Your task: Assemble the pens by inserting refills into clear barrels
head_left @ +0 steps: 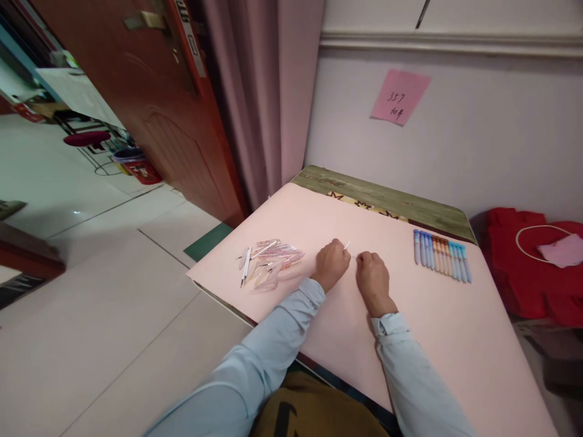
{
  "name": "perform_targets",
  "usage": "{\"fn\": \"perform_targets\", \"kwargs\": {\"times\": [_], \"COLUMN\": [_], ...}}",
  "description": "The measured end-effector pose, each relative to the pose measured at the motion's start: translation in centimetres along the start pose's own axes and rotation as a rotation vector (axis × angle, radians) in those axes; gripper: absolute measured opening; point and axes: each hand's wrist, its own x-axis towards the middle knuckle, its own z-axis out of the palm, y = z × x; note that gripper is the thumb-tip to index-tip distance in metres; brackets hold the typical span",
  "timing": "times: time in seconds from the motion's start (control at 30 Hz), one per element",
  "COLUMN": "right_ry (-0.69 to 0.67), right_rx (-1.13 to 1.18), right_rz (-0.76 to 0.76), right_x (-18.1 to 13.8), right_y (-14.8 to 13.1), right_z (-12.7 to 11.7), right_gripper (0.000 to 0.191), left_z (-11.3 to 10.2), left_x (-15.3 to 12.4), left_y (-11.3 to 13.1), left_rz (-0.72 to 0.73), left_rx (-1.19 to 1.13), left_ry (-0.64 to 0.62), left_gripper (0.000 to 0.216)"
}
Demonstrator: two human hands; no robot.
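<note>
My left hand [333, 264] is closed around a thin white pen refill [347, 246], whose end pokes out above the fingers. Just to its right, my right hand [373, 279] is closed in a pinch, its fingertips close to the left hand's. A small pale tip shows between the two hands, but what the right fingers hold is too small to make out. Left of my hands lies a loose pile of clear, pinkish pen barrels [285, 255] with several white refills [246, 267] among them. At the right, a neat row of pens [441, 255] has blue, brown and turquoise ends.
A pale pink sheet covers the table [410, 340], which stands against a white wall. Red fabric [514, 267] lies beyond the right edge. A pink note [401, 97] is stuck to the wall. To the left are a curtain [255, 91] and a wooden door [150, 103].
</note>
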Motion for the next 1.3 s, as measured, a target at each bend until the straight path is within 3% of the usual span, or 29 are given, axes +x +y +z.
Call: {"fn": "perform_targets", "kwargs": {"times": [0.6,0.7,0.8,0.93,1.03,1.13,1.2,1.3], "right_ry": [0.081,0.086,0.095,0.090,0.082,0.078,0.080,0.101], "right_rx": [0.210,0.223,0.237,0.265,0.281,0.289,0.312,0.389], "right_rz": [-0.029,-0.028,-0.025,-0.012,0.000,0.022,0.043,0.117], "right_x": [-0.3,-0.3,-0.4,-0.3,-0.4,-0.4,-0.4,-0.2], "right_y": [0.2,0.2,0.3,0.5,0.6,0.4,0.2,0.2], "right_z": [0.1,0.0,0.0,0.2,0.2,0.2,-0.1,-0.6], "right_gripper": [0.029,0.028,0.028,0.026,0.025,0.026,0.027,0.030], "left_z": [-0.1,-1.1,-3.5,-8.7,-12.1,-13.6,-13.6,-12.8], "left_x": [-1.0,-1.5,-2.4,-3.6,-4.8,-6.7,-8.1,-9.5], "left_y": [1.1,1.2,0.5,-4.4,-10.7,-16.2,-17.9,-17.1], "left_rz": [0.052,0.065,0.116,0.101,-0.102,-0.283,-0.367,-0.320], "left_rx": [0.172,0.177,0.149,0.036,-0.038,-0.068,-0.062,-0.037], "left_ry": [-0.039,-0.054,0.002,0.133,0.212,0.278,0.315,0.338], "left_gripper": [0.023,0.023,0.026,0.014,0.013,0.020,0.021,0.020]}}
